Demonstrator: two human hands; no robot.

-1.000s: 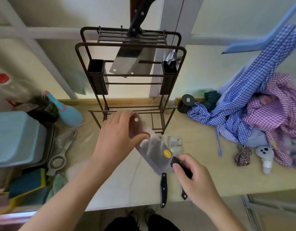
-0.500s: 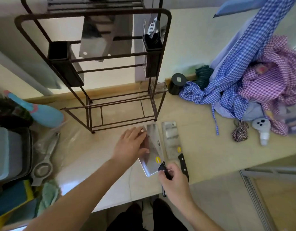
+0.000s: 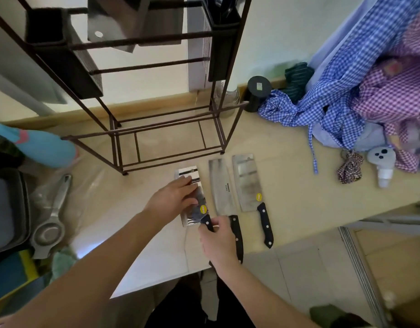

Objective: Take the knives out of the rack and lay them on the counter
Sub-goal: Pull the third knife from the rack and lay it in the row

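Three cleavers lie side by side on the beige counter [image 3: 287, 185], handles toward me. The leftmost cleaver [image 3: 189, 172] has a yellow sticker; my left hand [image 3: 172, 200] rests flat on its blade and my right hand [image 3: 219, 242] grips its black handle. The middle cleaver [image 3: 221, 188] and the right cleaver [image 3: 248, 185] lie free. Behind them stands the dark metal rack [image 3: 123, 43], with another cleaver blade [image 3: 109, 27] hanging in its top part.
A heap of checked cloth [image 3: 360, 91] and a small white spray bottle [image 3: 383, 165] fill the right side. A black round jar [image 3: 257, 92] stands by the wall. To the left are a metal squeezer [image 3: 51, 223], a blue bottle [image 3: 42, 147] and stacked containers. The counter's front edge is near the handles.
The cleaver in my hands has come down from above the counter and now lies flat left of the other two. My view has tilted downward and closer.
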